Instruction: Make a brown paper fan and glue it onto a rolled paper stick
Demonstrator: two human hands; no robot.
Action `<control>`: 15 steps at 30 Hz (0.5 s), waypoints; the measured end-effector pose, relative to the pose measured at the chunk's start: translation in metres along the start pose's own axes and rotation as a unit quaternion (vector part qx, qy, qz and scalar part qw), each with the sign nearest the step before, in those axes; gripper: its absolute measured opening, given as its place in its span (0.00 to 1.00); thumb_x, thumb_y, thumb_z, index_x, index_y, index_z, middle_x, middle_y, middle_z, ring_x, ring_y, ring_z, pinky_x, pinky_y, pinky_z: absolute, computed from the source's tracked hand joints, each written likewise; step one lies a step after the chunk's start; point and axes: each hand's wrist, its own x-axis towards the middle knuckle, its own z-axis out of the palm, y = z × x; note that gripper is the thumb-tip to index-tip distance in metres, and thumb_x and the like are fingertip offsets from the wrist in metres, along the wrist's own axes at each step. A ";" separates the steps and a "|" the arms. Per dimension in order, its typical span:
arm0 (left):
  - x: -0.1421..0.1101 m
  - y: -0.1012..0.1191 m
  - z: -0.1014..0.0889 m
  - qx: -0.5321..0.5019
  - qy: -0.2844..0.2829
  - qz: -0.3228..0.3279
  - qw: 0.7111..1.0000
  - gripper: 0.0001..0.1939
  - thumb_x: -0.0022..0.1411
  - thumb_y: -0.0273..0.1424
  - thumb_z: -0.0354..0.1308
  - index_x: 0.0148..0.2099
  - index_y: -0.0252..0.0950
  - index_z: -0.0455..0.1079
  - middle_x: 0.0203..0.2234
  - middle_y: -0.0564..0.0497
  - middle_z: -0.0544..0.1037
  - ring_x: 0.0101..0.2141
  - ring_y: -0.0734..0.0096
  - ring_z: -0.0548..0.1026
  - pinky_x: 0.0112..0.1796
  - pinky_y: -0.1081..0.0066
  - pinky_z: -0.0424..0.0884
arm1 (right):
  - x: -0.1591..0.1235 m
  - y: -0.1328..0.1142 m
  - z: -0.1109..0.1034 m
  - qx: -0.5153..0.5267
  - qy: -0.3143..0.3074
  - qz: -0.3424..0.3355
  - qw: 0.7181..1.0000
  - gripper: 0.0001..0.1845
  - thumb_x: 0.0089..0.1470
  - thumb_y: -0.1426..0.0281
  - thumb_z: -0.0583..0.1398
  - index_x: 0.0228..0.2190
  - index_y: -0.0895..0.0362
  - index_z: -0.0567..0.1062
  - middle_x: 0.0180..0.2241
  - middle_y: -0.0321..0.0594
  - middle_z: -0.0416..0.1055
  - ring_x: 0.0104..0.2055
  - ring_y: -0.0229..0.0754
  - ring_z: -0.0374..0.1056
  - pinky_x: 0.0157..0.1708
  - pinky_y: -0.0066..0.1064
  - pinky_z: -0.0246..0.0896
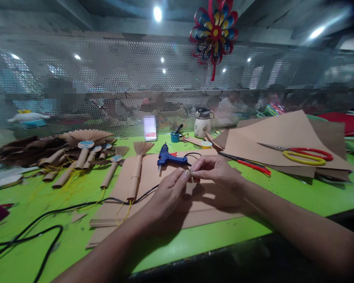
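My left hand [174, 188] and my right hand [212, 169] meet fingertip to fingertip above a stack of brown kraft paper [162, 214]. Both are closed in a pinch; whatever sits between the fingertips is too small to name. Just behind them a blue glue gun [171, 158] lies on the paper, its nozzle pointing toward me. To the left of my hands rests a folded paper fan [137, 173] with a rolled handle and yellow strings at its end.
More paper fans [85, 151] lie at left. A black cord [76, 205] crosses the green table [215, 239]. Red-handled scissors [250, 165] and red-and-yellow scissors [305, 155] lie at right, the latter on kraft sheets [271, 135]. A jug [202, 125] and a phone [150, 129] stand behind.
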 end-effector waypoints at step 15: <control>0.004 -0.017 0.006 0.083 0.038 0.023 0.996 0.15 0.67 0.39 0.45 0.37 0.37 0.69 0.33 0.48 0.74 0.35 0.68 0.71 0.39 0.67 0.66 | -0.001 -0.011 0.002 0.008 0.002 0.035 0.999 0.09 0.46 0.70 0.68 0.27 0.61 0.73 0.26 0.39 0.74 0.28 0.38 0.72 0.32 0.31 0.69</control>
